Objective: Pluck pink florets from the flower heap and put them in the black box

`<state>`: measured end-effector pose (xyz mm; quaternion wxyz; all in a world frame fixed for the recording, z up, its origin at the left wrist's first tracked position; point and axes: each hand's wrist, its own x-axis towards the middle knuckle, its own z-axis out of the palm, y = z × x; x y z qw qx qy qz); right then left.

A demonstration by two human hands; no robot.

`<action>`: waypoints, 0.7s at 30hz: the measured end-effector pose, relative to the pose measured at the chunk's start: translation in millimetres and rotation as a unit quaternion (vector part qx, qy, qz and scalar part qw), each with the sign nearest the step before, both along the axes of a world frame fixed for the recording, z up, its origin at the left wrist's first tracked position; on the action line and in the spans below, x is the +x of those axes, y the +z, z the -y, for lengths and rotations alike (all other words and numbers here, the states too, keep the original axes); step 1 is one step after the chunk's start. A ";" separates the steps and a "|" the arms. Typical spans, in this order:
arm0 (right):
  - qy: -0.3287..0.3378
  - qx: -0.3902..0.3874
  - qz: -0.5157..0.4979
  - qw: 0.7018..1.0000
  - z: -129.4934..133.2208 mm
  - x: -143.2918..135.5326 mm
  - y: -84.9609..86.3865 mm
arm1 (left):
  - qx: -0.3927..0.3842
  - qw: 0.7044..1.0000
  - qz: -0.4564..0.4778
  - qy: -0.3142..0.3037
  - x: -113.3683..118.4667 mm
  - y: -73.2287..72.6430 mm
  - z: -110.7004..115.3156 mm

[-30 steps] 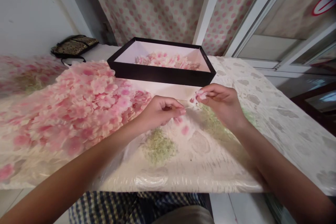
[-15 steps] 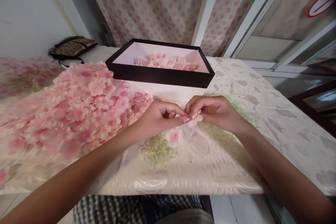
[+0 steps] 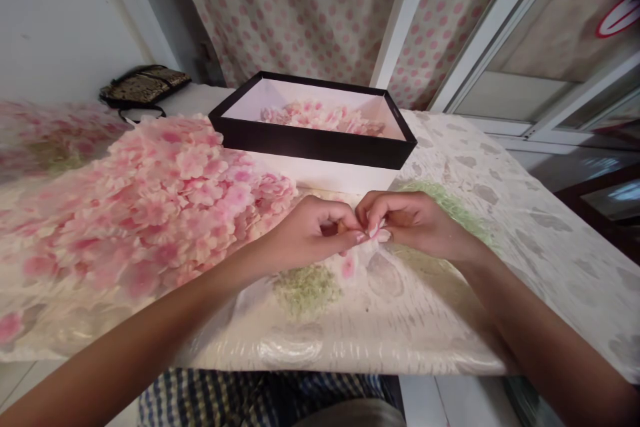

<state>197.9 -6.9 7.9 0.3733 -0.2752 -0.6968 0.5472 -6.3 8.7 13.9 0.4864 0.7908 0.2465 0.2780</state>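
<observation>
At nine o'clock a big heap of pink fabric blossoms covers the left half of the table; beyond it, at eleven, a small dark patterned purse lies against the wall. At twelve sits a black box with a white inside, already partly filled with more pink blossoms.

In the middle the left hand and the right hand meet fingertip to fingertip. A second ago they were apart, the right one holding a small pale flower piece up near the box; since then it has come down and inward to join the left. Now both hands have thumb and fingers pressed together on that same piece, which sits just between them at the centre of the table, low over the cloth. Judging by this, the hands are working the piece itself, pulling or separating it, rather than placing it.

Just below the fingertips, at six o'clock, a loose pink petal lies on the cloth beside a tuft of green fluff; more green fluff spreads behind the right hand at three.
</observation>
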 end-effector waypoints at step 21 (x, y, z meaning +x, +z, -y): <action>-0.134 -0.003 -0.189 0.973 -10.7 10.4 29.0 | 0.070 0.876 0.361 0.313 -10.6 -0.7 -35.6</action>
